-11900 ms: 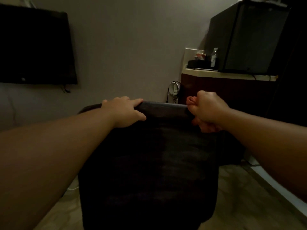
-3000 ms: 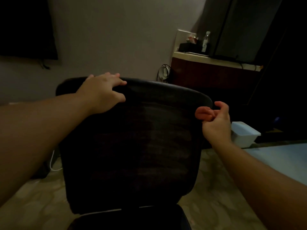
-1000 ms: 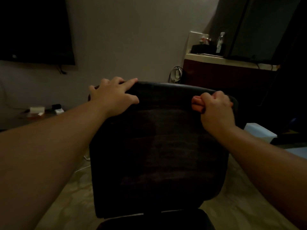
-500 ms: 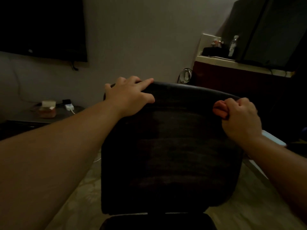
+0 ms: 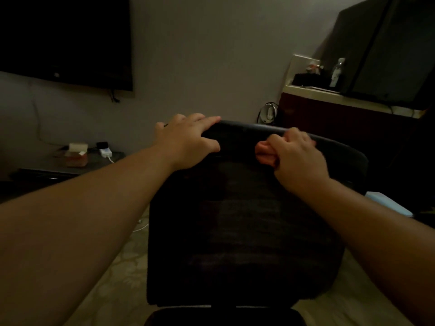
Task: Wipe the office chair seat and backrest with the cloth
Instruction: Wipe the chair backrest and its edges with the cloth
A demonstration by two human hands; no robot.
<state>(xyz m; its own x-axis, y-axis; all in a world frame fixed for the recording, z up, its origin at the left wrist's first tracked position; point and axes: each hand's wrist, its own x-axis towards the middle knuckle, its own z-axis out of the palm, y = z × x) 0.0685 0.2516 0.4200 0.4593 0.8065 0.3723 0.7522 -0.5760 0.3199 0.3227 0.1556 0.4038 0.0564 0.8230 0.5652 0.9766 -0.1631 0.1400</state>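
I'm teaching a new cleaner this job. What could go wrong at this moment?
The cloth is bunched small in the right hand, so it may skip parts of the backrest. The left hand only rests on the top edge, so the chair might turn or shift. Dim light may hide dirt.

L hand (image 5: 188, 142) lies on top edge of black backrest (image 5: 242, 227), fingers over it. R hand (image 5: 296, 156) grips pink cloth (image 5: 264, 152) and presses it on the top edge. Seat (image 5: 223, 317) below.
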